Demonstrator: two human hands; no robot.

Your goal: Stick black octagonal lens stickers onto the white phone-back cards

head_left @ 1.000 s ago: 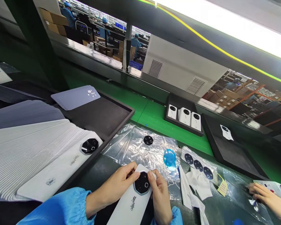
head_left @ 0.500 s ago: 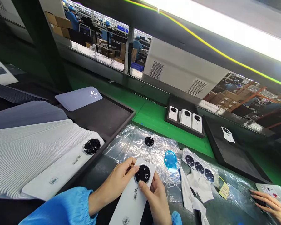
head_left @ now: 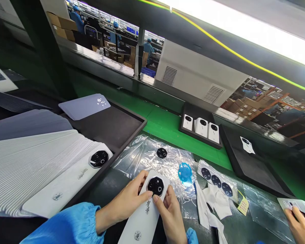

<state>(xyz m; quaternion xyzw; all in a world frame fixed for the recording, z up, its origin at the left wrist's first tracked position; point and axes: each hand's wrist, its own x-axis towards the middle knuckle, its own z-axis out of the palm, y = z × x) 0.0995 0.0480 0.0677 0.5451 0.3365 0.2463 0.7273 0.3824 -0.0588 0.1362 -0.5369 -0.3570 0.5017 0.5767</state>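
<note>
A white panel [head_left: 141,220] with a black octagonal camera piece [head_left: 155,186] near its top is held between both hands, tilted over the dark bench. My left hand [head_left: 128,200] grips its left edge, the thumb tip at the lower left of the black piece. On the right edge, my right hand [head_left: 169,211] closes round the panel, its thumb just below the black piece. Beyond them lies clear plastic film [head_left: 147,154] bearing a loose black octagonal piece [head_left: 162,153] and a blue ring-shaped film [head_left: 185,172].
A black tray [head_left: 117,127] at left holds fanned white panels [head_left: 40,162] and grey ones. White wipes [head_left: 217,200] and a bag of black discs [head_left: 216,179] lie to the right. Small trays stand behind. Another person's hand [head_left: 301,225] touches a white panel at far right.
My left thumb has moved from the side of the black piece down to its lower edge, close to my right thumb. The other person's hand has shifted right and down.
</note>
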